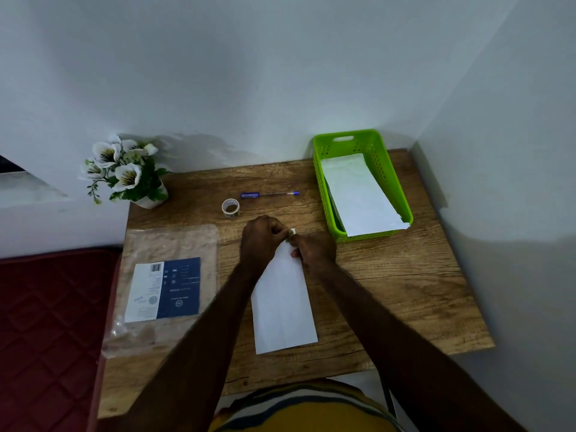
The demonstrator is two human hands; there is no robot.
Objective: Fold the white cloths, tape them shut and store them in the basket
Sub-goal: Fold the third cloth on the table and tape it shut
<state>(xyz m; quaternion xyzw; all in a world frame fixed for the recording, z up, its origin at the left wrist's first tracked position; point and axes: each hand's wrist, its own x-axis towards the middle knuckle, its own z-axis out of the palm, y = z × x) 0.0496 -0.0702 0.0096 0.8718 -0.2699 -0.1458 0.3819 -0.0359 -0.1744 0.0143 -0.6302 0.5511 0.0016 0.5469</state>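
Note:
A folded white cloth [282,302] lies as a long strip on the wooden table [405,291], in front of me. My left hand [263,241] and my right hand [313,249] meet at its far end, fingers pinched together on a small piece of tape [292,232] at the cloth's edge. A small roll of clear tape [231,208] stands just beyond my left hand. The green basket [386,157] sits at the back right with another folded white cloth [361,194] in it, one end resting over the near rim.
A blue pen [269,194] lies behind the tape roll. A clear plastic package with a blue and white label [168,285] lies at the left. A potted white flower [127,173] stands at the back left corner. A dark red mattress [50,322] adjoins the table's left side.

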